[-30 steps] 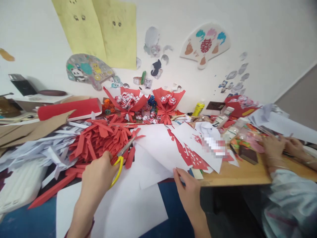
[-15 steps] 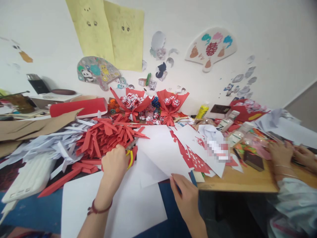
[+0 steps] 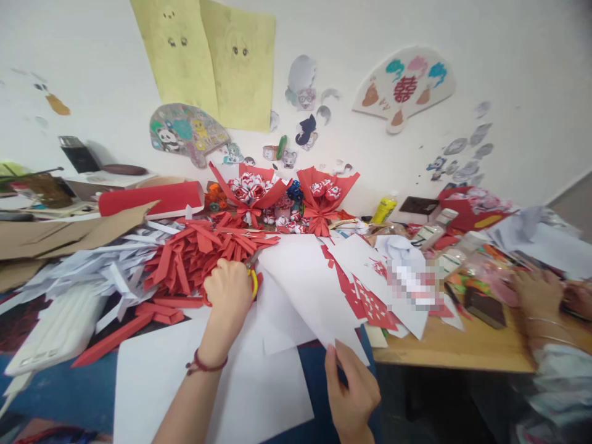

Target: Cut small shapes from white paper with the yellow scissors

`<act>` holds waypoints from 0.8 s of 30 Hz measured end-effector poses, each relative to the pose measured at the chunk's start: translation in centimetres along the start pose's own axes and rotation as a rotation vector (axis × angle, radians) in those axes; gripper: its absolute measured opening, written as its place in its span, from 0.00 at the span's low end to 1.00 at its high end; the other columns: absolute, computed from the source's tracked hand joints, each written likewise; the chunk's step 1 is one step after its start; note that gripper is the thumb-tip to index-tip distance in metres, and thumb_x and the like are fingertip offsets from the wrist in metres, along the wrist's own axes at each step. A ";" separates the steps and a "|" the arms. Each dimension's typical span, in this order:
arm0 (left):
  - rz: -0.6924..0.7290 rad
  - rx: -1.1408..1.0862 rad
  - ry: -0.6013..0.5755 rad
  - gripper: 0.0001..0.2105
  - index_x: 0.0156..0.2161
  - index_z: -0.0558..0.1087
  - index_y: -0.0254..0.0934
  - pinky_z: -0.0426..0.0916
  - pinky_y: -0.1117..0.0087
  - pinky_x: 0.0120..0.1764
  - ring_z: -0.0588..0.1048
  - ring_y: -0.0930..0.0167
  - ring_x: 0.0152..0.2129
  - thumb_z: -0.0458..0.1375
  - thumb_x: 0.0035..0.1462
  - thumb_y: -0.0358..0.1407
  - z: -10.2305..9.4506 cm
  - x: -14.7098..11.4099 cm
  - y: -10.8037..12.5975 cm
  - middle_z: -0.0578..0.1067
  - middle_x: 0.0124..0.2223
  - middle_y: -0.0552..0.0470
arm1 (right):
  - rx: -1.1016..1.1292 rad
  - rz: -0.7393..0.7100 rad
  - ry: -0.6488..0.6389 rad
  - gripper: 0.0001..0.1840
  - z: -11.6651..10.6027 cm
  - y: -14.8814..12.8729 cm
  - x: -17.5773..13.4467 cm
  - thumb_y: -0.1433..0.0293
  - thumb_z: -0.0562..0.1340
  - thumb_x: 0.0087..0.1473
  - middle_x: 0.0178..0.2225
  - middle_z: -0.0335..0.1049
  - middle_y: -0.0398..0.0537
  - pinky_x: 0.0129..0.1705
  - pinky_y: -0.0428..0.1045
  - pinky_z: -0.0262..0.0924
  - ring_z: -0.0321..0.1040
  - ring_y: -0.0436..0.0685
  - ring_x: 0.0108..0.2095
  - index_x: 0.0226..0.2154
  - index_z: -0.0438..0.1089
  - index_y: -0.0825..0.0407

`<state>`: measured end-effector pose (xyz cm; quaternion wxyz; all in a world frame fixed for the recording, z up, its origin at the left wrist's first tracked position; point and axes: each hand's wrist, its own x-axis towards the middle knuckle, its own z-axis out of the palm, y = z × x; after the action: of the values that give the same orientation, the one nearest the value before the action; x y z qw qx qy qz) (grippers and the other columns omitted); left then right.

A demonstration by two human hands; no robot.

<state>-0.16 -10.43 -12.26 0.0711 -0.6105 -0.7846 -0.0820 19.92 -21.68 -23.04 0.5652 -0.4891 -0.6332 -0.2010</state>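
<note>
One pair of yellow-handled scissors [image 3: 254,285], gripped in left hand [image 3: 227,287] beside piled red strips [image 3: 185,256]; one white sheet [image 3: 305,277] right of these, corner pinched by right hand [image 3: 350,385]; two wall fans [image 3: 404,86].

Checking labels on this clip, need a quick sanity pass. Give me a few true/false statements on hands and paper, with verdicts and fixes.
1. The left hand holds yellow-handled scissors. True.
2. The right hand holds a bottle. False: it holds the edge of a white sheet.
3. Red paper strips are heaped beside white paper strips. True.
4. The dark red bracelet is on the right wrist. False: it is on the left wrist.
5. Two yellow sheets with drawings are on the wall. True.
</note>
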 end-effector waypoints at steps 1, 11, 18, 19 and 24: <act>0.000 0.011 -0.008 0.16 0.40 0.74 0.25 0.66 0.60 0.32 0.76 0.51 0.35 0.46 0.58 0.33 -0.3 -0.2 0.1 0.73 0.42 0.28 | -0.015 -0.004 0.026 0.05 0.1 0.0 -0.1 0.80 0.64 0.54 0.28 0.76 0.50 0.34 0.46 0.70 0.75 0.53 0.28 0.36 0.72 0.57; -0.010 0.155 -0.108 0.17 0.34 0.71 0.33 0.60 0.66 0.26 0.77 0.58 0.29 0.44 0.62 0.41 -2.9 -7.4 -2.9 0.73 0.36 0.41 | -0.081 0.043 0.051 0.03 0.4 0.8 -0.4 0.78 0.65 0.54 0.28 0.77 0.52 0.34 0.46 0.68 0.74 0.52 0.26 0.34 0.73 0.59; -0.006 0.167 -0.184 0.15 0.34 0.69 0.36 0.60 0.65 0.26 0.77 0.59 0.29 0.48 0.61 0.45 -2.1 -11.1 -5.6 0.71 0.34 0.47 | -0.074 0.051 0.048 0.03 0.6 1.0 -0.5 0.78 0.65 0.54 0.27 0.76 0.52 0.33 0.47 0.68 0.74 0.53 0.26 0.34 0.73 0.59; 0.009 0.158 -0.191 0.14 0.34 0.69 0.36 0.61 0.65 0.26 0.77 0.59 0.29 0.48 0.61 0.44 -1.8 -11.1 -5.4 0.71 0.34 0.47 | -0.071 0.047 0.049 0.03 0.7 1.0 -0.5 0.79 0.65 0.54 0.27 0.76 0.52 0.33 0.47 0.69 0.74 0.53 0.26 0.34 0.73 0.59; 0.091 0.097 -0.242 0.12 0.37 0.71 0.33 0.66 0.65 0.28 0.78 0.59 0.32 0.50 0.61 0.39 -1.0 -10.3 -2.3 0.71 0.35 0.45 | -0.053 0.018 0.055 0.06 0.7 0.8 -0.4 0.80 0.65 0.53 0.27 0.76 0.52 0.33 0.47 0.69 0.74 0.53 0.26 0.35 0.72 0.59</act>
<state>0.16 -20.94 -13.54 0.0091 -0.6468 -0.7619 0.0338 20.18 -20.89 -23.88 0.5710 -0.5041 -0.6073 -0.2260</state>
